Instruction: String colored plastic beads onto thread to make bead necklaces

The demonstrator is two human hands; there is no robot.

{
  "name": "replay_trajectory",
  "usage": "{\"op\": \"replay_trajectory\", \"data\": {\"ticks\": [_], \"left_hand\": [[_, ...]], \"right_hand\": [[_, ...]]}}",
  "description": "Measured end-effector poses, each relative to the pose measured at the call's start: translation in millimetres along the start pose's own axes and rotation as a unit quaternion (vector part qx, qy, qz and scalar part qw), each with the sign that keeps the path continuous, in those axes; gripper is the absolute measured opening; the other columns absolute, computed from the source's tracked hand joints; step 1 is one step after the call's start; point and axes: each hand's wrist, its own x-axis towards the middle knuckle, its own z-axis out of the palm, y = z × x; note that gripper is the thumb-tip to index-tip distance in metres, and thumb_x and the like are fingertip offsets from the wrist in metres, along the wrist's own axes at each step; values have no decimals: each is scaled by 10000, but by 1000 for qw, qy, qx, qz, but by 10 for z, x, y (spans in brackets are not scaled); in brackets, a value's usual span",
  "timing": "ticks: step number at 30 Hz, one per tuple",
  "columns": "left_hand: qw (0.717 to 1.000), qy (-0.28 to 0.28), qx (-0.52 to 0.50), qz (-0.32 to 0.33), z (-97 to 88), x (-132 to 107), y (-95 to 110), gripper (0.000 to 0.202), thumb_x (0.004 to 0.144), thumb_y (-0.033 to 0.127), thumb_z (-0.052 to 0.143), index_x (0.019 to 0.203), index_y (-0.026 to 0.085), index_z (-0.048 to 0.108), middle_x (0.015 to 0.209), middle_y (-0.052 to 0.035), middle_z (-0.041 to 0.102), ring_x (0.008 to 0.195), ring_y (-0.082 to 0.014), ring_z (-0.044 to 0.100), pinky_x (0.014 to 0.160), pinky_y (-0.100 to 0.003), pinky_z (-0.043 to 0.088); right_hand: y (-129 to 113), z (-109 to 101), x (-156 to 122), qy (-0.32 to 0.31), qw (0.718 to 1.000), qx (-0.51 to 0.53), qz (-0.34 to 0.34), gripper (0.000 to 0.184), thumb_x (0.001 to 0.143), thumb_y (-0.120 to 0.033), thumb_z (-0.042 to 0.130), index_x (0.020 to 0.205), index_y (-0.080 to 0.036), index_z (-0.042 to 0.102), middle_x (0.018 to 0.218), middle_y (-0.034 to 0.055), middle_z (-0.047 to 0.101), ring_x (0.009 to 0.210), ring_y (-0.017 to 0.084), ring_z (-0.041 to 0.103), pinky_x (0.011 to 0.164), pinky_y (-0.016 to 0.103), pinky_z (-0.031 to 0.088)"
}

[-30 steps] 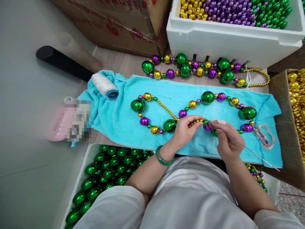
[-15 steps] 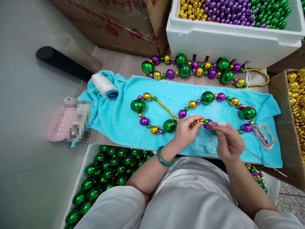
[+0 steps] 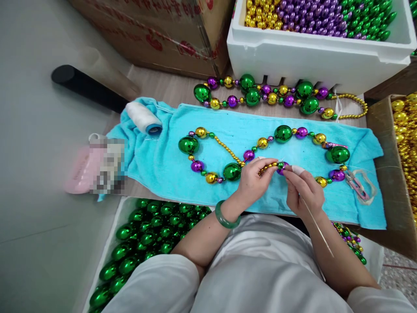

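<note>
A bead necklace (image 3: 232, 172) of green, purple and gold beads lies in a loop on a turquoise towel (image 3: 224, 195). My left hand (image 3: 256, 178) is closed, pinching its string of small gold beads (image 3: 267, 168) close to a small green bead. Right beside it, the fingertips of my right hand (image 3: 305, 191) are at a purple bead (image 3: 282, 168). A long thin needle (image 3: 317, 226) sticks out from under my closed right fingers and points down toward my forearm. White tape wraps one right finger. Part of the necklace is hidden behind my right hand.
A finished-looking necklace (image 3: 252, 96) lies behind the towel. A white thread spool (image 3: 143, 117) and pink-handled snips (image 3: 356, 186) rest on the towel. A foam box (image 3: 312, 56) of beads stands at the back, a carton (image 3: 387, 226) at right, and green beads (image 3: 146, 237) in a tray lower left.
My right hand has moved slightly left, its fingertips now at the purple bead. The needle has swung from pointing right to pointing down. My left hand has stayed in place.
</note>
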Motion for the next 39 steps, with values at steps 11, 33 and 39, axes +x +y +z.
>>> {"op": "replay_trajectory", "data": {"ticks": [11,33,39], "left_hand": [[1000,4,12,-5,2,-18,-15,154,842,227,612,942,166,712,866,-66,717,787,-159,648,709,-276,505],[993,-88,-40,-68,-65,49,-119,173,840,238,607,954,170,719,913,-62,724,850,-168,656,793,-280,505],[991,-115,-6,-72,-83,49,-145,152,832,220,604,929,180,715,904,-48,728,836,-167,660,775,-278,504]], "right_hand": [[320,-206,209,137,978,-115,110,237,901,-165,534,1076,-211,687,991,112,699,947,263,663,806,420,568],[264,113,175,-161,981,71,81,150,879,-235,558,1019,-209,609,861,63,649,799,199,616,709,330,512],[329,52,179,-192,979,49,49,158,890,-232,544,1034,-205,605,881,82,614,849,223,579,747,360,501]]}}
